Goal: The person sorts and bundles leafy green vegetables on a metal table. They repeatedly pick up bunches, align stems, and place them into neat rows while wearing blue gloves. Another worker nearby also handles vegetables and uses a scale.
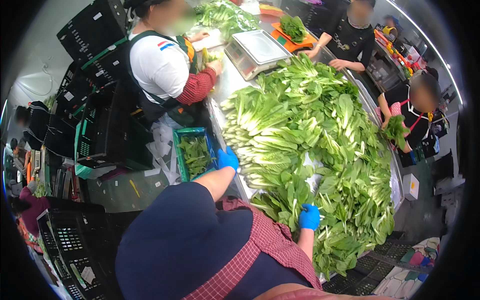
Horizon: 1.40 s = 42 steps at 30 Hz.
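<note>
My left hand (228, 158), in a blue glove, is at the near left edge of a metal table (240, 185). Its fingers are apart and hold nothing visible. Beside it, on the table, romaine-like lettuce (268, 144) lies in neat layers, pale stem ends towards the edge. My right hand (309, 217), also gloved in blue, is curled around stems within the loose leafy greens (348, 187); the fingertips are partly hidden. Loose leaves (288, 198) spread between my two hands. Left of my left hand, a green-and-blue crate (182, 157) holds leaf scraps (195, 155).
A weighing scale (258, 48) stands at the table's far end, near an orange tray (290, 43) with greens. Co-workers stand at left (161, 71) and right (416, 108). Black crates (108, 127) stand at left, with another (71, 240) behind me. Paper litter (163, 150) covers some floor.
</note>
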Motion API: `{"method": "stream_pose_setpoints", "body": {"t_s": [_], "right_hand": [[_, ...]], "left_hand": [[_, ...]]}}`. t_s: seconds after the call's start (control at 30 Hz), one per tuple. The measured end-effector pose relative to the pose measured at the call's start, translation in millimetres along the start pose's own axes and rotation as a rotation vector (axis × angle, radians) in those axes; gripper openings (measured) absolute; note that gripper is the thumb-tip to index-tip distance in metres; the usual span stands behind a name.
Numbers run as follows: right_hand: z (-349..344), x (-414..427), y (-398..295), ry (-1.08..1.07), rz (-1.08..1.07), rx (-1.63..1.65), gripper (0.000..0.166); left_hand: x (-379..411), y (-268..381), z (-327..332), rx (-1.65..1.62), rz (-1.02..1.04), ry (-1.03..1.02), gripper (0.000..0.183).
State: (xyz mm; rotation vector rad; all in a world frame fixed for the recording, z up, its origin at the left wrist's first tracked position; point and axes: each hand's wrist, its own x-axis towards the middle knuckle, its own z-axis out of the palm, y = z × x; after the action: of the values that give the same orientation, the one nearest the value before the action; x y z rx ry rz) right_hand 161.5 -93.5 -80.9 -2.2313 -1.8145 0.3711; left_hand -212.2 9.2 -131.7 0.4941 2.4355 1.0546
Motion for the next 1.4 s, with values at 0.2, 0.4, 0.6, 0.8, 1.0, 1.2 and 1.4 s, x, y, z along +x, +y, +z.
{"method": "stream_pose_setpoints", "body": {"t_s": [0.2, 0.4, 0.6, 0.8, 1.0, 1.2, 1.4], "right_hand": [[-13.0, -5.6, -14.7, -0.037, -0.01, 0.04, 0.019], [-27.8, -21.9, -26.6, 0.083, -0.03, -0.01, 0.025], [-17.1, -25.0, -11.6, 0.047, 0.008, 0.075, 0.02], [-8.8, -18.4, -4.9, 0.073, -0.026, 0.106, 0.016], [0.8, -16.1, -1.6, 0.045, -0.015, 0.083, 0.011], [0.9, -15.6, -1.5, 0.038, -0.007, 0.132, 0.016], [-18.6, -20.4, -1.6, -0.008, -0.007, 0.258, 0.024]], "left_hand": [[8.5, -15.7, 7.4, 0.008, 0.007, 0.04, 0.059], [12.6, -22.5, 8.9, -0.039, 0.003, 0.009, 0.061], [10.7, -17.5, 6.5, -0.002, -0.023, 0.015, 0.059], [12.4, -18.4, 9.2, -0.045, 0.008, 0.012, 0.059], [21.5, -35.0, 19.8, -0.074, 0.038, 0.067, 0.056], [20.6, -30.4, 16.8, -0.035, 0.041, 0.045, 0.055], [6.8, -15.9, 9.0, -0.017, 0.062, 0.069, 0.057]]}}
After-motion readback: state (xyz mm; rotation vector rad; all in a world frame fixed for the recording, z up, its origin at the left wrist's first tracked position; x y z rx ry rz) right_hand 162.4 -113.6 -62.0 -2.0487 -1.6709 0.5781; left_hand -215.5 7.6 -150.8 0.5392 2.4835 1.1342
